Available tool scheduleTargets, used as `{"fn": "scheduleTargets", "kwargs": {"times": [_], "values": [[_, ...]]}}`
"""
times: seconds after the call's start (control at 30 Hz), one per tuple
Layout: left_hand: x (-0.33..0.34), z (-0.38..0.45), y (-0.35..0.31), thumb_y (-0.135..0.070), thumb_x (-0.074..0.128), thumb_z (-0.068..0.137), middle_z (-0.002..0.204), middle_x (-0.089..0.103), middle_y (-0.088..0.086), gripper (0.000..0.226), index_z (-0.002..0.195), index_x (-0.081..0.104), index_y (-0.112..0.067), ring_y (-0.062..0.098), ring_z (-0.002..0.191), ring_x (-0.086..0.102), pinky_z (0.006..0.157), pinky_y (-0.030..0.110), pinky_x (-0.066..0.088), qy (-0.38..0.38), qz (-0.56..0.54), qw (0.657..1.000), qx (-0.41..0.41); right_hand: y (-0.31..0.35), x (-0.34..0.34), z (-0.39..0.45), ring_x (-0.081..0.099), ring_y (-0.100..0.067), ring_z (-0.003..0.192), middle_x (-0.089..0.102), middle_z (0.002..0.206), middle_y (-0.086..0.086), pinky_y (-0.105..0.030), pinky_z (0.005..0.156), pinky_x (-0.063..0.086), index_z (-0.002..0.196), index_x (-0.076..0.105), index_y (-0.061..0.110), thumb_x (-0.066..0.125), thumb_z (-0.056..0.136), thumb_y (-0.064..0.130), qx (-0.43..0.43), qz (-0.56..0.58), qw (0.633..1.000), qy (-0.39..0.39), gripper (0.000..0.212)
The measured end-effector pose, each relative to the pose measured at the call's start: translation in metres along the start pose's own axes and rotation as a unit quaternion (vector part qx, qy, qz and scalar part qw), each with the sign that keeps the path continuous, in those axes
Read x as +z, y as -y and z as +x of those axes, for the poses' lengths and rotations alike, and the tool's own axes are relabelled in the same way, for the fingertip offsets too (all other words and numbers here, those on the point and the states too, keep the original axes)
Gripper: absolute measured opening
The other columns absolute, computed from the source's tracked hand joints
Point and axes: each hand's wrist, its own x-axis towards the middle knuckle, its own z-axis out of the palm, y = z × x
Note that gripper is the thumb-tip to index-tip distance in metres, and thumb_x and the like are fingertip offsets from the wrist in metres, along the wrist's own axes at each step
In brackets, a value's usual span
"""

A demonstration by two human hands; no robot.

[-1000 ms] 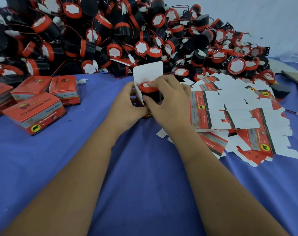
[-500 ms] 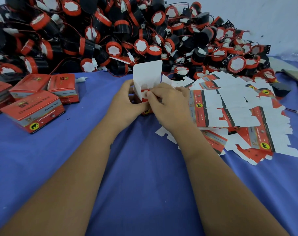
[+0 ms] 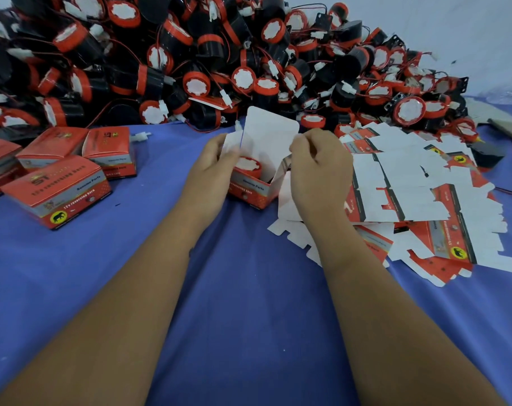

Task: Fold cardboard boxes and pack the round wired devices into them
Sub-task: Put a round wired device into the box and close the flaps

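A red cardboard box (image 3: 250,192) stands open on the blue cloth in the middle. A round black device with a red rim and white face (image 3: 247,165) sits inside it. The white lid flap (image 3: 270,136) stands upright behind. My left hand (image 3: 212,171) holds the box's left side and its small side flap. My right hand (image 3: 319,168) has curled fingers at the lid's right edge and the right side flap; the exact pinch is partly hidden.
A big heap of round wired devices (image 3: 219,60) fills the back. Several closed red boxes (image 3: 58,186) lie at the left. Flat unfolded box blanks (image 3: 424,194) are spread at the right. Blue cloth (image 3: 248,317) covers the table near me.
My right hand has lifted off the device, which now sits down in the box. Both hands have moved apart to the box's side flaps.
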Motion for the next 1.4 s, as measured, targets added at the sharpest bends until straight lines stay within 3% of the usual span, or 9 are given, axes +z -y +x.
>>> {"fn": "scheduleTargets", "kwargs": {"times": [0.17,0.3,0.47,0.63,0.83,0.93,1.1,1.23,1.4], "values": [[-0.001,0.003,0.006,-0.025,0.07,0.089,0.107,0.07,-0.017,0.034,0.121,0.061,-0.031,-0.006,0.094,0.065,0.072,0.008,0.05,0.057,0.038,0.997,0.016,-0.002,-0.003,0.001,0.046,-0.016,0.067,0.052,0.07,0.002,-0.027,0.058,0.031,0.08,0.055,0.011,0.043,0.094,0.017,-0.024,-0.018,0.999,-0.012,0.019],[-0.003,0.003,0.003,-0.012,0.065,0.091,0.079,0.072,-0.02,0.025,0.084,0.068,-0.037,-0.007,0.073,0.066,0.062,0.011,0.051,-0.02,0.029,0.998,0.051,-0.011,-0.007,0.005,0.046,-0.015,0.064,0.052,0.069,0.003,-0.033,0.057,0.034,0.087,0.05,0.017,0.038,0.1,0.024,-0.014,-0.088,0.996,0.029,0.019],[-0.007,0.008,0.003,-0.023,0.038,0.106,0.114,0.064,0.013,0.023,0.096,0.059,-0.023,0.027,0.104,0.061,0.092,0.046,0.051,-0.162,0.02,0.985,0.054,-0.016,-0.011,0.008,0.043,-0.024,0.066,0.047,0.064,-0.003,-0.036,0.064,0.032,0.071,0.049,0.01,0.043,0.095,0.019,-0.018,-0.207,0.973,0.102,0.026],[-0.008,0.009,0.005,-0.034,0.054,0.092,0.096,0.066,-0.01,0.005,0.09,0.051,-0.035,0.01,0.089,0.064,0.08,0.036,0.053,-0.13,-0.032,0.991,-0.008,-0.006,-0.011,0.012,0.036,-0.013,0.061,0.047,0.063,-0.008,-0.031,0.058,0.031,0.069,0.054,0.003,0.051,0.091,0.017,0.093,-0.005,0.988,0.126,0.027],[-0.004,0.011,0.012,-0.027,0.067,0.086,0.106,0.06,-0.018,0.037,0.116,0.047,-0.035,0.003,0.098,0.059,0.072,0.023,0.046,-0.059,0.066,0.996,-0.004,0.014,-0.005,0.009,0.047,-0.005,0.059,0.052,0.065,0.003,-0.013,0.055,0.041,0.079,0.061,0.004,0.057,0.093,0.017,0.137,0.168,0.967,0.137,0.019],[-0.005,0.01,0.013,-0.027,0.067,0.088,0.108,0.061,-0.017,0.039,0.121,0.047,-0.031,0.003,0.099,0.06,0.074,0.024,0.049,-0.055,0.059,0.997,0.002,0.021,0.004,0.0,0.051,-0.008,0.071,0.057,0.075,0.001,-0.017,0.066,0.044,0.078,0.061,0.016,0.059,0.093,0.013,0.1,0.177,0.963,0.175,0.016],[-0.003,0.011,0.012,-0.025,0.066,0.09,0.103,0.062,-0.015,0.033,0.117,0.049,-0.028,0.007,0.097,0.062,0.079,0.03,0.051,-0.053,0.049,0.997,0.014,0.021,0.019,-0.014,0.04,-0.018,0.113,0.05,0.112,0.005,-0.034,0.099,0.035,0.083,0.073,0.02,0.071,0.083,0.016,-0.043,0.019,0.984,0.174,0.004],[-0.003,0.012,0.013,-0.02,0.064,0.09,0.096,0.062,-0.012,0.028,0.114,0.05,-0.024,0.012,0.09,0.062,0.077,0.034,0.053,-0.045,0.07,0.996,0.016,0.02,0.024,-0.018,0.034,-0.023,0.125,0.048,0.132,0.002,-0.041,0.104,0.03,0.082,0.074,0.025,0.072,0.08,0.019,-0.071,-0.006,0.982,0.176,0.007],[-0.002,0.011,0.01,-0.025,0.069,0.086,0.112,0.066,-0.008,0.042,0.124,0.052,-0.024,0.011,0.104,0.064,0.09,0.037,0.054,-0.041,0.037,0.998,0.011,0.013,0.026,-0.015,0.03,-0.024,0.13,0.043,0.14,-0.002,-0.04,0.106,0.025,0.09,0.075,0.029,0.071,0.084,0.028,-0.014,-0.053,0.989,0.136,0.008]]}}
